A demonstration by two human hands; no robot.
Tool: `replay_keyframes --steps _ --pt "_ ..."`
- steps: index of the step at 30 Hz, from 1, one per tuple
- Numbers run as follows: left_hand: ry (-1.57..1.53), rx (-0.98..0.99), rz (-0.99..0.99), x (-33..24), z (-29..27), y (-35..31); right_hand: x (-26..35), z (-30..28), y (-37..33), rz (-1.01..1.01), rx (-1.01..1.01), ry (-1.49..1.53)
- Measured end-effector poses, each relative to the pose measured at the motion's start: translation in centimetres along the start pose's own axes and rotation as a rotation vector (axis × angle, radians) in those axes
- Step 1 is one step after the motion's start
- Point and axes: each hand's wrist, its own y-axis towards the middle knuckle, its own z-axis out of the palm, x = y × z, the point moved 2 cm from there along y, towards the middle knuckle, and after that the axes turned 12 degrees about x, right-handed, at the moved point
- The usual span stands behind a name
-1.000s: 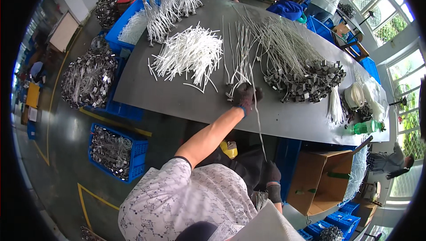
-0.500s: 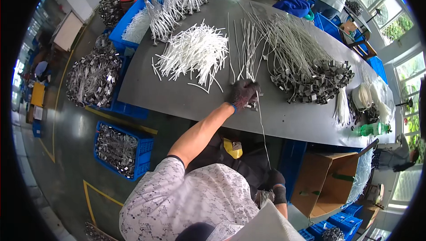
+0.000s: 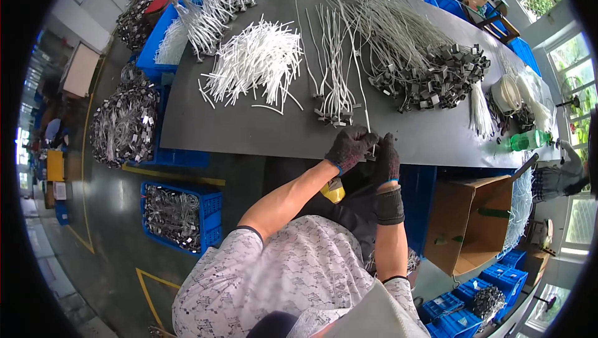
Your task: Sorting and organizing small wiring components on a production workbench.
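Both my hands, in dark knit gloves, are close together at the table's near edge. Closed fingers of my left hand [image 3: 351,149] pinch a long thin wire [image 3: 359,64], its lower part thicker and white like a sleeve. It runs away from me across the table. My right hand [image 3: 387,160] is closed at the wire's near end, where a small dark and silvery piece shows between the hands; its details are too small to tell. Just beyond lies a small bundle of wires [image 3: 336,82] with dark end blocks [image 3: 334,115]. Left of it is a heap of short white tubes [image 3: 255,64].
A large pile of wires [image 3: 398,33] with dark blocks lies right of centre. Farther right are a wire spool [image 3: 506,94] and a green bottle [image 3: 529,141]. A cardboard box [image 3: 445,232] stands below the table; a blue crate [image 3: 212,213] is on the floor at left.
My right hand has come up from beside my lap to meet my left. The wire now stretches away across the table, and the small bundle lies released beyond my hands.
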Motion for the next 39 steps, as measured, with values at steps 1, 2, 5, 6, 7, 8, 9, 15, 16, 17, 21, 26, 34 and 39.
replay_keyframes --steps 1,2,5,6,7,8,9,15,16,17,21,26,34,39 --pt "0.242 -0.011 0.012 -0.3 -0.3 -0.2 -0.3 0.1 0.3 -0.134 0.043 -0.185" --pt "0.239 -0.019 0.011 -0.3 -0.4 -0.2 -0.7 -0.2 0.6 -0.13 0.05 -0.188" --pt "0.285 -0.058 0.106 -0.2 -1.1 -0.3 0.5 1.6 0.5 -0.669 0.03 -1.154" --pt "0.264 -0.004 0.039 -0.1 -1.8 0.0 1.2 2.3 0.6 -0.455 0.05 -1.067" --pt "0.242 0.049 -0.028 0.0 -2.5 0.4 1.6 2.6 1.0 -0.244 0.069 -0.974" --pt "0.242 0.048 -0.03 0.0 -3.5 0.9 1.8 2.4 1.6 -0.242 0.07 -0.973" --pt "0.312 0.101 -0.051 -0.2 -4.3 1.8 2.2 1.5 2.4 -0.055 0.015 -0.595" --pt "0.585 0.17 -0.327 0.8 -11.1 5.1 2.9 -4.4 11.3 -0.142 -0.369 -0.938" --pt "0.665 0.12 -0.317 -0.6 -11.3 5.0 2.8 -5.8 12.5 -0.25 -0.496 -1.324" --pt "0.746 0.067 -0.301 -1.7 -11.6 5.0 2.2 -8.0 13.6 -0.256 -0.488 -1.323" --pt "0.918 -0.289 -0.374 0.5 -15.9 4.4 -0.3 -11.7 16.2 -0.209 -0.342 -1.524" --pt "1.05 -0.492 -0.675 3.7 -21.6 3.8 -0.4 -14.0 13.8 0.099 -0.785 -1.092" --pt "0.987 -0.543 -0.752 6.3 -22.1 4.3 1.4 -10.5 9.8 -0.115 -0.768 -1.342" --pt "1.053 -0.469 -0.66 8.8 -21.7 4.2 1.8 -10.2 10.8 0.094 -0.683 -1.497"
